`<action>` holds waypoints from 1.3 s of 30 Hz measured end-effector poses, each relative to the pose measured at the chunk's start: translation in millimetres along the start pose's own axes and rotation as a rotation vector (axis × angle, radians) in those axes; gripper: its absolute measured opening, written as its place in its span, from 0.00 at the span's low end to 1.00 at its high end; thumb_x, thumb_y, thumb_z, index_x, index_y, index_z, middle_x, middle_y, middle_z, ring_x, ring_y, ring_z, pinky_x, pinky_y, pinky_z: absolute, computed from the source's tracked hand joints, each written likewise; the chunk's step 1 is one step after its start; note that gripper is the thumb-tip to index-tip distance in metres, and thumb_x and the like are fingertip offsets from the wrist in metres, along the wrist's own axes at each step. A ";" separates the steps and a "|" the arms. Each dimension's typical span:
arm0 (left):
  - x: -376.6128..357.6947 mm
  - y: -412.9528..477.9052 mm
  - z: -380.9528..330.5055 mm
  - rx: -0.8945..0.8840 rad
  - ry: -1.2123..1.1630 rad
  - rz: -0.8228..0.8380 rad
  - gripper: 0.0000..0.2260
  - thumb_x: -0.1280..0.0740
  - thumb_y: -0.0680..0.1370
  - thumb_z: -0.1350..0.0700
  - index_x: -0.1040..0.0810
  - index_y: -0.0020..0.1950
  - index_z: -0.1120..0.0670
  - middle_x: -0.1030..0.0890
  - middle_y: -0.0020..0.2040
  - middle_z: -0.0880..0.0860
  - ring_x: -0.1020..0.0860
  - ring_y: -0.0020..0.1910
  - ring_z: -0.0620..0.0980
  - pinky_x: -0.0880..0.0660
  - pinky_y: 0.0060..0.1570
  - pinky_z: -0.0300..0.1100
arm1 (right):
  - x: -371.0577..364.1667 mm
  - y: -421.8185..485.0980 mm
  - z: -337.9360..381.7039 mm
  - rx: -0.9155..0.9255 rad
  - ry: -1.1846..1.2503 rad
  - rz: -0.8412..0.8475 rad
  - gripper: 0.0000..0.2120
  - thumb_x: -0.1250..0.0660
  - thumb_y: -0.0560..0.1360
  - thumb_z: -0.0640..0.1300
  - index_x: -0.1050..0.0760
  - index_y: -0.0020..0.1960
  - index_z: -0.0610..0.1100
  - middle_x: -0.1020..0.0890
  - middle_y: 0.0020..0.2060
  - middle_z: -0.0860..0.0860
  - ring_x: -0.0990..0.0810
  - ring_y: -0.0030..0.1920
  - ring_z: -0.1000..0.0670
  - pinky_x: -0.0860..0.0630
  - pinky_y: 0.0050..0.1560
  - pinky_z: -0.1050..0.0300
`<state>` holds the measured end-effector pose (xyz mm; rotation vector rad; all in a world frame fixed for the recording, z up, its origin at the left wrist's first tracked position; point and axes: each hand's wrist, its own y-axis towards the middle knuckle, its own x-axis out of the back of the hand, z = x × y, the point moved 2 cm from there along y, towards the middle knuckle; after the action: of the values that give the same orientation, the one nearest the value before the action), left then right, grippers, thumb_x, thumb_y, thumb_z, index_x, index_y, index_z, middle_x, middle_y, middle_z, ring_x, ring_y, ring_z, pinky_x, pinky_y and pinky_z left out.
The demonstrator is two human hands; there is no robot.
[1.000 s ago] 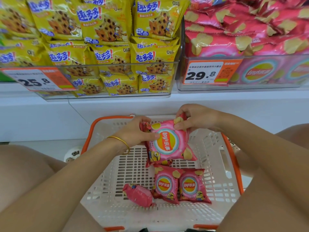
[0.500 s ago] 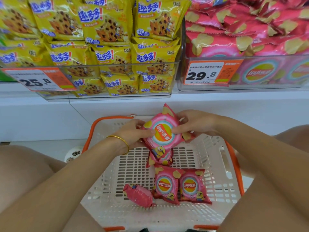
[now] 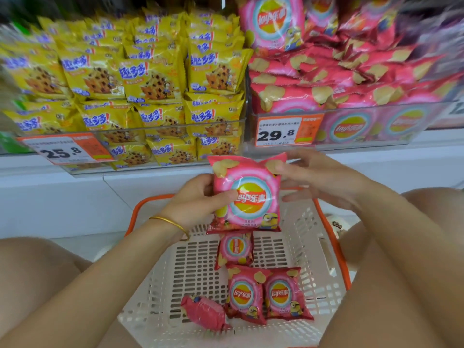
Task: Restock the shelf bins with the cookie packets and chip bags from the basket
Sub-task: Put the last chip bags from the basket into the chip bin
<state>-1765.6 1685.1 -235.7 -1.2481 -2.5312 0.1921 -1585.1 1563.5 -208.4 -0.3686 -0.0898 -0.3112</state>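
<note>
Shelving's chip bin [image 3: 426,131] lies up and right of the upright bag [image 3: 247,194]. Left hand [image 3: 193,204] grips its left edge. Right hand [image 3: 324,182], fingers nearly straight, touches its top-right corner, nearer the bin.

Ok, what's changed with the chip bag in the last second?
The held chip bag has risen toward the shelf and turned upright. The left hand still grips its left edge; the right hand has spread its fingers at the top corner. The other four bags in the basket lie unchanged.
</note>
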 end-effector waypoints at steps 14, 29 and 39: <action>-33.7 72.5 -197.4 -0.799 0.975 -0.333 0.15 0.38 0.77 0.59 0.25 0.63 0.61 0.27 0.62 0.62 0.30 0.64 0.60 0.37 0.64 0.46 | 131.0 -8.4 104.4 0.239 0.119 -0.549 0.10 0.27 0.71 0.46 0.22 0.48 0.42 0.21 0.44 0.46 0.21 0.39 0.51 0.22 0.27 0.61; -62.1 161.8 -206.8 -0.460 1.585 -0.288 0.22 0.51 0.81 0.40 0.32 0.72 0.46 0.58 0.78 0.57 0.53 0.75 0.64 0.44 0.71 0.58 | 210.8 96.7 131.4 0.323 -0.080 -0.639 0.33 0.26 0.70 0.42 0.34 0.70 0.35 0.25 0.63 0.44 0.25 0.59 0.48 0.28 0.54 0.59; -53.9 161.4 -204.6 -0.453 1.639 -0.307 0.20 0.50 0.82 0.42 0.30 0.70 0.45 0.57 0.78 0.56 0.51 0.75 0.63 0.38 0.68 0.58 | 222.7 112.1 127.9 0.370 -0.035 -0.670 0.34 0.26 0.70 0.42 0.36 0.70 0.34 0.26 0.64 0.42 0.25 0.62 0.45 0.28 0.65 0.48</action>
<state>-1545.5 1737.5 -95.6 -0.5500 -1.2076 -1.0588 -1342.5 1646.8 -95.9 0.0369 -0.3024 -0.9347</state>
